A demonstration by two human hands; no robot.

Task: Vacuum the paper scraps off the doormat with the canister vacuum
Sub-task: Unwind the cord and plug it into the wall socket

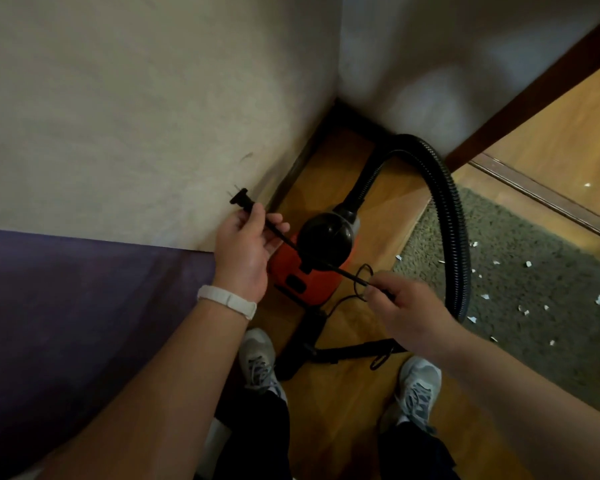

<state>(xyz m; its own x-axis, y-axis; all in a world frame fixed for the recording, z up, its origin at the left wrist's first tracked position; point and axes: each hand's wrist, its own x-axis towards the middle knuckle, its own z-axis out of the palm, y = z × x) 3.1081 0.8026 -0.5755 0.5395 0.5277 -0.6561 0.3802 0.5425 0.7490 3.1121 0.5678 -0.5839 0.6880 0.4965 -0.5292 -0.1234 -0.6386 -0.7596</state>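
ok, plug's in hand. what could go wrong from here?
1. The cord runs from the left hand, just below the plug, to the right hand, crossing the vacuum. A hard pull might tug or tip it.
2. A black strap-like part lies between the shoes: possible trip.
3. The hose drops onto the doormat near the paper scraps. Dragging it may scatter them.

Beige wall [118,98] upper left, meeting paler wall [430,64] at corner. Dark skirting [291,171] along base. Purple cloth [66,306] lower left, against wall. Wood floor [329,174] underfoot. Dark door frame [534,88] upper right, metal track [534,195] below it. Grey sneakers [257,362] at bottom, dark trousers [253,434] nearer camera. White wristband [227,301] on wrist.
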